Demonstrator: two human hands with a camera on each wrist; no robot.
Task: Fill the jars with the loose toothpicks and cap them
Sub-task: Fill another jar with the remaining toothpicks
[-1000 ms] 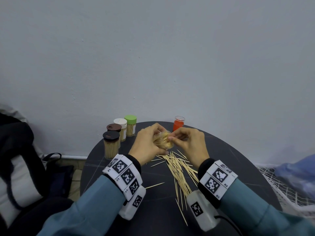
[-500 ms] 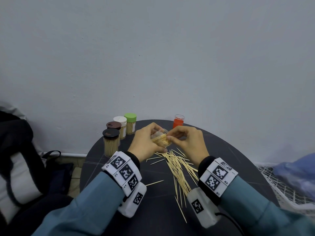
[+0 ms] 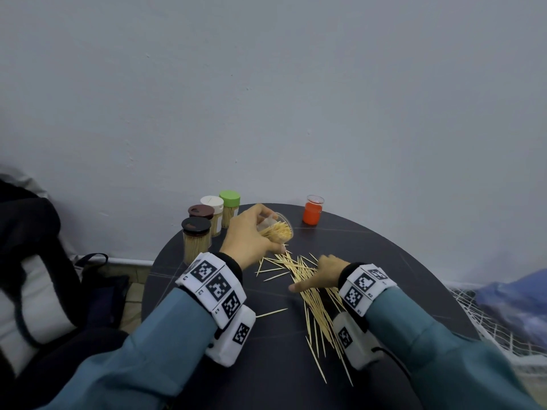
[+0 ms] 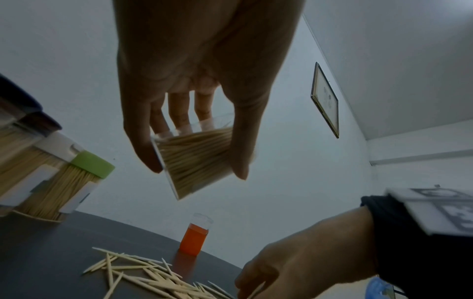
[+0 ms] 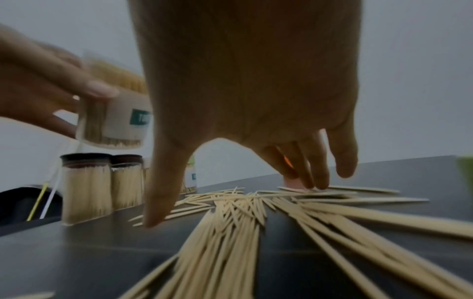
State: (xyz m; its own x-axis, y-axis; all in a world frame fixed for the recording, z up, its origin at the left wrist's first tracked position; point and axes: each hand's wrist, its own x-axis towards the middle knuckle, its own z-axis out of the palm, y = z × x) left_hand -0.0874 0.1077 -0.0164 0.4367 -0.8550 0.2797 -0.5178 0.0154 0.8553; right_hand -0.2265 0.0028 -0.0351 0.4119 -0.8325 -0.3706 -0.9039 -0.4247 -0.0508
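The head camera looked forward and down from above the near edge of the round table (image 3: 384, 255), taking in both forearms and the wall behind. The left wrist camera sat close under the left hand (image 4: 199, 60), facing up toward the far edge. The right wrist camera skimmed the tabletop beneath the right hand (image 5: 256, 81). All three views shared the loose toothpicks (image 3: 310, 291) at mid-table.

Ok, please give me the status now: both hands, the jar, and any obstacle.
Left hand holds open jar tilted, part full. Right hand spread over loose toothpicks on table, fingertips touching. Orange cap apart, behind. No obstacle.
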